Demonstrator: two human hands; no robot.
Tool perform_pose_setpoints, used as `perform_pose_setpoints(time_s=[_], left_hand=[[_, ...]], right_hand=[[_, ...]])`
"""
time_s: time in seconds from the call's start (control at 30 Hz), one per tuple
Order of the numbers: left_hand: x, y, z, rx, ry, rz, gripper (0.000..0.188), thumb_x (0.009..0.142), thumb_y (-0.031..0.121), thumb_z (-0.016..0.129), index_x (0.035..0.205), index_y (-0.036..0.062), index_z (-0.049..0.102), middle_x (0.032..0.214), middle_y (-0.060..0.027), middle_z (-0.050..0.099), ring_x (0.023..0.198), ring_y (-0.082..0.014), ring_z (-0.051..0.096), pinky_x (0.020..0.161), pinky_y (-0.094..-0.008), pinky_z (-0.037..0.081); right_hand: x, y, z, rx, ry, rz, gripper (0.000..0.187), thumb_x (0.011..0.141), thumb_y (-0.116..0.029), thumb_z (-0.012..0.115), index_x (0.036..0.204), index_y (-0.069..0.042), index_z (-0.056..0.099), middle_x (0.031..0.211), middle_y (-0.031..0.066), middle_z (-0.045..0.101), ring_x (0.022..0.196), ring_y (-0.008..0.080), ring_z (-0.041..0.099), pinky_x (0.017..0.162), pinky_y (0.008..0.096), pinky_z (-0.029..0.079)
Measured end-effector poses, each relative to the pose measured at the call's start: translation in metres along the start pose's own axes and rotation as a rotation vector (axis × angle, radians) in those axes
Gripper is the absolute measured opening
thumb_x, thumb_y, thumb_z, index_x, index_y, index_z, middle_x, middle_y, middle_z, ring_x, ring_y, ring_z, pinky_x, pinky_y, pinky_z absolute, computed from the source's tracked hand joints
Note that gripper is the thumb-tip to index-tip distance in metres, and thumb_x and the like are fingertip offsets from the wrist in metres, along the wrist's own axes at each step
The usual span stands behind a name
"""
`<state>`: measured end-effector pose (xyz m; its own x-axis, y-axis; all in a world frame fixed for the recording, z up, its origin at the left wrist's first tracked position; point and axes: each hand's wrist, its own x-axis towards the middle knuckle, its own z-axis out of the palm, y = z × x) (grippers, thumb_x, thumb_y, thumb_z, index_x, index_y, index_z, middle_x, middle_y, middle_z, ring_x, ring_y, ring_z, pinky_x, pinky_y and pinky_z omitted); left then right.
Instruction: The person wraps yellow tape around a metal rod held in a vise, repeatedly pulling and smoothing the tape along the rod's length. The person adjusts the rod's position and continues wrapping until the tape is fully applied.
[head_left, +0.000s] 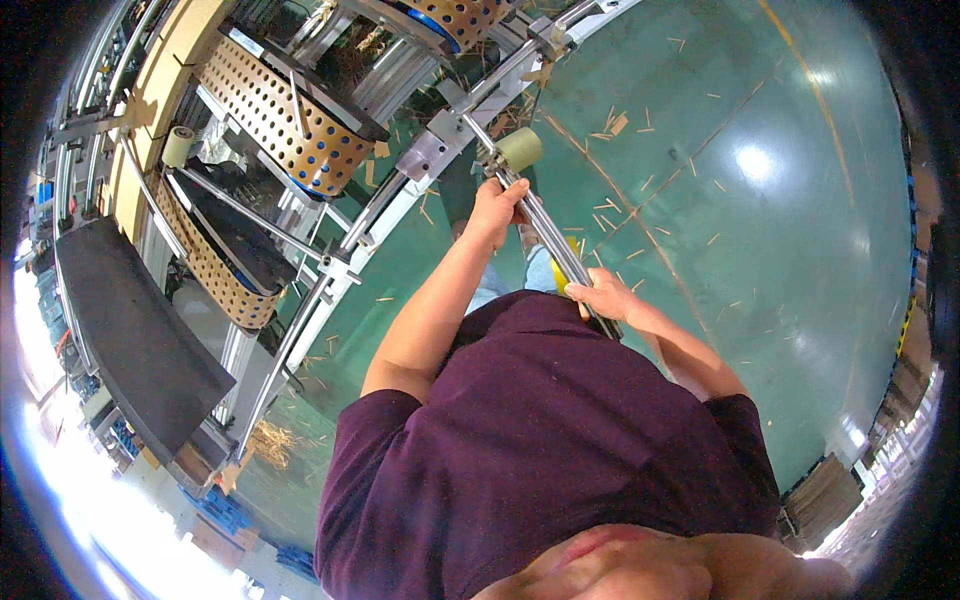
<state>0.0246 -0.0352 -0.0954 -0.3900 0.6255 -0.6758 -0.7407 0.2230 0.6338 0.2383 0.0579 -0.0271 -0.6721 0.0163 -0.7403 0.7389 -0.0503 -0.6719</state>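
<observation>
A bundle of slim metal rods (556, 240) runs slantwise in front of my body. My left hand (494, 212) is wrapped around its far part, just below a pale green roller (520, 148). Closer to my waist, my right hand (606, 296) closes around the near part of the same rods. The rods' near ends reach my dark shirt. Between the hands and my legs, a bit of something yellow (566, 268) shows behind the rods. The roller sits beside the machine's metal rail (418, 162), and I cannot tell whether the rods are joined to it.
On the left stands a machine with perforated tan belts (275, 115), metal bars and a black curved sheet (135, 330). Thin wooden slivers (607, 130) lie scattered over the green floor (770, 330). Straw-like scraps (268, 445) are heaped by the machine's near end.
</observation>
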Motion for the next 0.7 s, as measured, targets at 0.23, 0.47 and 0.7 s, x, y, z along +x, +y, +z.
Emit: perform_pose_setpoints(time_s=[0.23, 0.47, 0.7], left_hand=[[0.007, -0.015, 0.011, 0.001, -0.016, 0.023, 0.016, 0.086, 0.016, 0.054, 0.089, 0.0022, 0.047, 0.078, -0.0101, 0.060, 0.069, -0.0215, 0.063, 0.057, -0.0339, 0.054], [-0.004, -0.009, 0.009, 0.033, -0.001, 0.024, 0.017, 0.088, 0.016, 0.054, 0.092, 0.0030, 0.045, 0.081, -0.0109, 0.060, 0.073, -0.0231, 0.064, 0.060, -0.0352, 0.054], [0.000, -0.013, 0.004, 0.041, -0.079, 0.025, 0.016, 0.088, 0.017, 0.054, 0.091, 0.0049, 0.045, 0.081, -0.0095, 0.060, 0.076, -0.0228, 0.064, 0.060, -0.0340, 0.053]], right_hand=[[0.006, 0.027, -0.010, 0.127, -0.012, 0.150, 0.031, 0.084, -0.031, 0.057, 0.079, -0.002, 0.048, 0.056, 0.0075, 0.056, 0.045, 0.0127, 0.054, 0.042, 0.0265, 0.044], [0.005, 0.029, 0.009, 0.200, 0.035, 0.154, 0.030, 0.086, -0.029, 0.054, 0.085, 0.000, 0.046, 0.054, 0.0069, 0.052, 0.042, 0.0142, 0.052, 0.037, 0.0288, 0.044], [0.004, 0.031, 0.021, 0.231, 0.077, 0.129, 0.028, 0.088, -0.029, 0.052, 0.081, -0.003, 0.044, 0.053, 0.0039, 0.048, 0.041, 0.0116, 0.048, 0.037, 0.0275, 0.042]])
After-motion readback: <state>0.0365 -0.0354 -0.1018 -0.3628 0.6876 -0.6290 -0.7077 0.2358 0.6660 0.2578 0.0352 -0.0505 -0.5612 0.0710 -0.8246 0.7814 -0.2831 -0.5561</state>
